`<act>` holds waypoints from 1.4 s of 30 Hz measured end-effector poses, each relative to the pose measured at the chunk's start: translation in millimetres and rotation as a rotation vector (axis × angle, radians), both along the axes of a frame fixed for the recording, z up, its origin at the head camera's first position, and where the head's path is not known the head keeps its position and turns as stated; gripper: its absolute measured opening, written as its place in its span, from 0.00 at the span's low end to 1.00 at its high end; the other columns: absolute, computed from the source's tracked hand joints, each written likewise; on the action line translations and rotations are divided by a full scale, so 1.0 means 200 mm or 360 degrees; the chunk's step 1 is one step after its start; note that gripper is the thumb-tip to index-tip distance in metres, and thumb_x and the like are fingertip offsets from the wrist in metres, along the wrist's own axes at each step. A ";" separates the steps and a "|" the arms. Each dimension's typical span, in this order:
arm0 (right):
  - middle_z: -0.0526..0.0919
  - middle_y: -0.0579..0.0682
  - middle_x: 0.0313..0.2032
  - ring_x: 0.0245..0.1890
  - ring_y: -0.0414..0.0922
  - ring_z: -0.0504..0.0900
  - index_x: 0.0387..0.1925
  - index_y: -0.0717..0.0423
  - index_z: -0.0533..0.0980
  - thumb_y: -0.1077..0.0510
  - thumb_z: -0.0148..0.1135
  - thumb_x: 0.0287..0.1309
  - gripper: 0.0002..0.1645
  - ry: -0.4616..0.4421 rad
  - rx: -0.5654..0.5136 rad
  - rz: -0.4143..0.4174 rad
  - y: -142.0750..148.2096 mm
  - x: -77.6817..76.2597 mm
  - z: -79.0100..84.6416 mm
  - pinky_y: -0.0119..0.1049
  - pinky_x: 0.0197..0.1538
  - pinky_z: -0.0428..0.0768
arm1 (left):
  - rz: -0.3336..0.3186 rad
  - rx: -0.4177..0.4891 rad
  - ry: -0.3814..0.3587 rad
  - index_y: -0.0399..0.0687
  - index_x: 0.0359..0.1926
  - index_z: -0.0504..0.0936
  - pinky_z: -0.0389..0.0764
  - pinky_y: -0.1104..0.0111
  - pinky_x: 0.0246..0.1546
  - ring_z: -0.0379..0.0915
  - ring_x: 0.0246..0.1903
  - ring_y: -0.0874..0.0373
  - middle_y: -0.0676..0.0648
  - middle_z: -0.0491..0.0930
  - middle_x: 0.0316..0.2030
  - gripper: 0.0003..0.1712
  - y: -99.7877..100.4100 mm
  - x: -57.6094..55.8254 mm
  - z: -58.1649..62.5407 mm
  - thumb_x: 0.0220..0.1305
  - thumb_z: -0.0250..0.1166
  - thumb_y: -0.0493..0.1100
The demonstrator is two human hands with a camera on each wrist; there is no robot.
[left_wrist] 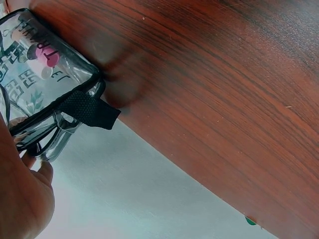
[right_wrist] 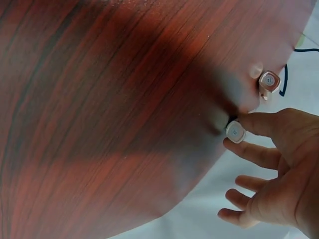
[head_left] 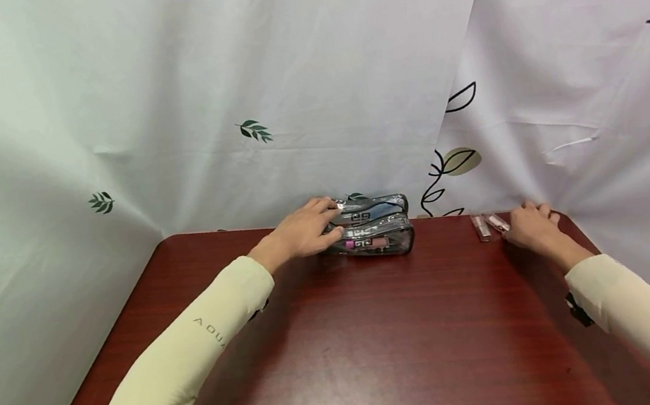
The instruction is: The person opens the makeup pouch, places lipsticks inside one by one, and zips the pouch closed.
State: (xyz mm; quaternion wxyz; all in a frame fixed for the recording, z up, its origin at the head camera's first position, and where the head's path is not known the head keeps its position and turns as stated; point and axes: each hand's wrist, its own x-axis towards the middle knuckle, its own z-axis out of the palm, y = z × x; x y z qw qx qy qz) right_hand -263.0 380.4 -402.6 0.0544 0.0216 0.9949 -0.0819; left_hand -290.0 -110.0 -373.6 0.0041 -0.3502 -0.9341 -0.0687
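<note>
A clear zip pouch [head_left: 392, 241] with black trim stands at the back of the table, small pink items showing through its side. At its left end my left hand [head_left: 306, 229] grips it, thumb in front and fingers over the top. Up close in the left wrist view, fingertips curl at the pouch [left_wrist: 30, 87] edge, near a black fabric tab [left_wrist: 89, 110]. Far to the right, my right hand [head_left: 532, 229] pinches a slim lipstick tube [right_wrist: 235, 132] between thumb and forefinger; its other fingers spread apart. A second lipstick tube [head_left: 481, 228] stands just left of it.
The reddish-brown table [head_left: 388, 349] has a rounded back right corner near my right hand. A white printed cloth [head_left: 342, 71] hangs behind the table and along both sides, close against the back edge.
</note>
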 end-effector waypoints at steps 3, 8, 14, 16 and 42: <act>0.65 0.86 0.60 0.65 0.87 0.58 0.40 0.76 0.78 0.57 0.62 0.74 0.20 -0.0007 -0.0024 -0.0020 0.00 0.00 0.00 0.84 0.65 0.65 | -0.0020 0.0020 -0.0011 0.39 0.83 0.73 0.66 0.46 0.86 0.60 0.86 0.41 0.39 0.70 0.82 0.39 0.00 -0.02 -0.01 0.89 0.48 0.61; 0.63 0.86 0.62 0.65 0.87 0.59 0.40 0.78 0.78 0.57 0.61 0.74 0.21 0.0033 -0.0050 -0.0027 0.00 0.00 0.00 0.87 0.66 0.65 | -0.0077 0.0079 0.0017 0.42 0.82 0.76 0.69 0.46 0.84 0.62 0.84 0.43 0.41 0.72 0.80 0.45 -0.04 -0.18 -0.16 0.86 0.45 0.70; 0.64 0.86 0.66 0.63 0.89 0.62 0.32 0.72 0.80 0.56 0.61 0.73 0.21 0.0174 -0.0088 0.0067 0.01 0.00 0.04 0.88 0.61 0.69 | -0.0076 0.0118 -0.0011 0.45 0.83 0.75 0.69 0.44 0.84 0.61 0.85 0.42 0.43 0.71 0.81 0.45 -0.05 -0.26 -0.23 0.85 0.46 0.72; 0.64 0.86 0.68 0.63 0.89 0.63 0.32 0.70 0.81 0.55 0.62 0.73 0.20 0.0202 -0.0095 0.0108 0.01 -0.01 0.07 0.87 0.60 0.71 | -0.0077 0.0124 -0.0018 0.45 0.83 0.75 0.68 0.44 0.84 0.61 0.84 0.42 0.42 0.71 0.81 0.45 -0.05 -0.26 -0.23 0.85 0.47 0.71; 0.74 0.82 0.72 0.74 0.79 0.70 0.42 0.62 0.89 0.41 0.67 0.79 0.26 0.0536 -0.0021 0.0553 -0.16 -0.15 0.33 0.77 0.68 0.71 | -0.0049 0.0104 -0.0032 0.42 0.83 0.75 0.65 0.45 0.86 0.59 0.85 0.42 0.41 0.70 0.82 0.44 -0.04 -0.19 -0.16 0.86 0.50 0.69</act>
